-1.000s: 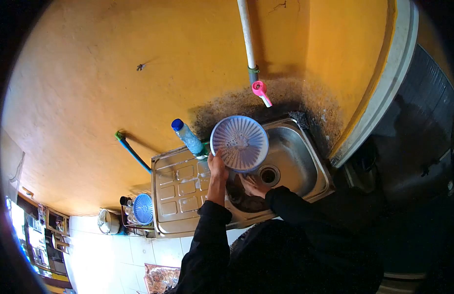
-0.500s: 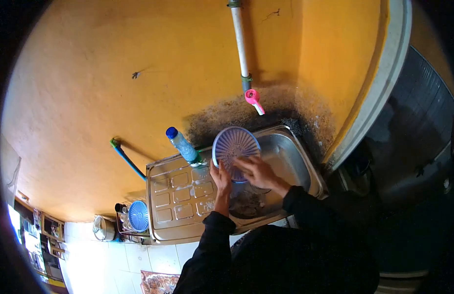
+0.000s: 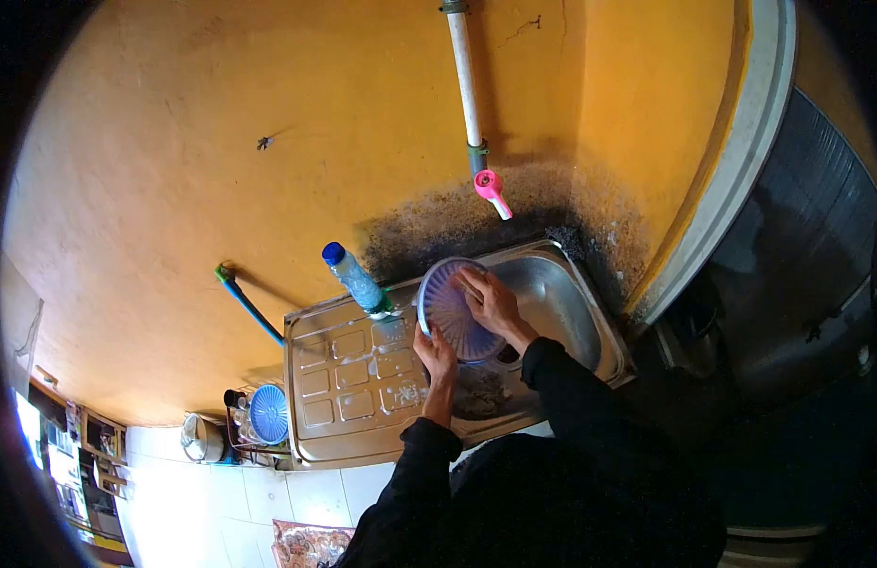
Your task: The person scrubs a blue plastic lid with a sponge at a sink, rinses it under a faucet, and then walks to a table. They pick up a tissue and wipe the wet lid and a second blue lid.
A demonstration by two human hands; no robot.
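Observation:
A round, ribbed purple-blue plastic plate [image 3: 448,312] is tilted above the sink bowl, its ribbed face towards me. My left hand [image 3: 438,358] grips its lower left rim. Against the upper right of that face lies my right hand [image 3: 492,305], fingers stretched out and close together. No sponge or cloth shows there, though the fingertips' undersides are hidden. Below the plate, dark wet residue [image 3: 481,393] covers part of the steel sink [image 3: 561,298].
A blue-capped plastic bottle [image 3: 358,279] stands at the back of the ribbed drainboard [image 3: 348,379]. A pink tap [image 3: 490,186] hangs above the sink. Left of the drainboard, a rack holds a blue ribbed plate [image 3: 268,414], near a bucket [image 3: 203,439].
My right hand has slid upward over the plate's face, from its lower right towards its upper rim. The plate, still in my left hand, has moved slightly down and right.

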